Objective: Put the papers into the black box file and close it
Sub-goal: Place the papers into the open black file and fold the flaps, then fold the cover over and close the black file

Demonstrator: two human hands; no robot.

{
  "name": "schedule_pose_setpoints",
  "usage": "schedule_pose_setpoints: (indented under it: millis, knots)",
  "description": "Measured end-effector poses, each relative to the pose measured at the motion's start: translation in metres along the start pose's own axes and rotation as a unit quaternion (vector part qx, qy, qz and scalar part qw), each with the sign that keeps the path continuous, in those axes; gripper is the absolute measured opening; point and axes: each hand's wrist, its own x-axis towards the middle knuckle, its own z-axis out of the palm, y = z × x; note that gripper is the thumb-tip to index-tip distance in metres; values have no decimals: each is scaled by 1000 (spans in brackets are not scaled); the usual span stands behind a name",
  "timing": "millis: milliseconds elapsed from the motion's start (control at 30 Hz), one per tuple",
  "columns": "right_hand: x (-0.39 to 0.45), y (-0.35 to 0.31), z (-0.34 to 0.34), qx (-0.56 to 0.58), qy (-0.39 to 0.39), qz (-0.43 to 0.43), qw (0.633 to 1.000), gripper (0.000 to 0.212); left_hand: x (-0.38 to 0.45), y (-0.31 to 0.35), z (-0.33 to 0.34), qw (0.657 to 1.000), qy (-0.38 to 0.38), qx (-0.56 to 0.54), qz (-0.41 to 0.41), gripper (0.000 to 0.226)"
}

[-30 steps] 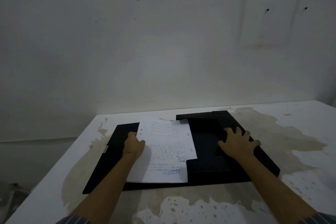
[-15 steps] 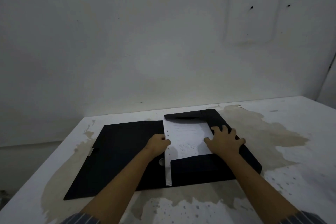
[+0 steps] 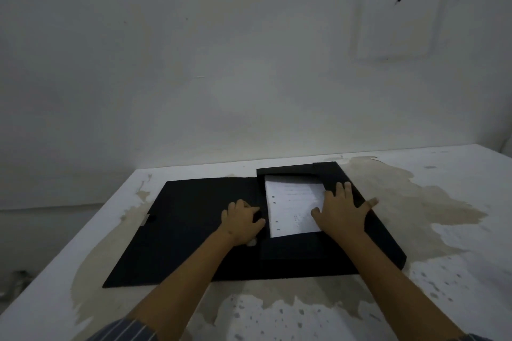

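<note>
1. The black box file [image 3: 194, 230] lies open on the stained white table [image 3: 443, 202], its cover spread toward the frame's left.
2. The left hand [image 3: 242, 221], at centre, has its fingers curled at the tray's left edge; what it grips, I cannot tell.
3. The papers [image 3: 293, 207] lie in the tray, right of centre.
4. The right hand [image 3: 343, 213] presses flat, fingers spread, on the papers' right edge and the side flap.

The black box file [image 3: 194, 224] looks like matt card or board with no sheen. The papers [image 3: 293, 207] are plain white sheets, punched along one edge. The surface [image 3: 443, 271] is painted white, worn and flaking to dull tan patches. The wall [image 3: 221, 63] is matt plaster.
</note>
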Motion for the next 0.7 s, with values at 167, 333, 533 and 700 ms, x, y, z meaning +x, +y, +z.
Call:
schedule_pose_setpoints:
  millis: [167, 333, 533, 700]
  knots:
    - [-26, -37, -15, 58, 4, -118, 991, 47, -28, -47, -5, 998, 66, 7, -3, 47]
    - [-78, -83, -16, 145, -36, -286, 947, 43, -65, -95, -19, 984, 161, -46, -62, 37]
    - [-131, -111, 23, 123, -127, -416, 892, 68, -96, -134, -20, 946, 254, -89, -180, 33]
    - [-129, -110, 32, 103, -154, -388, 903, 66, -105, -144, -19, 916, 306, -139, -221, 31]
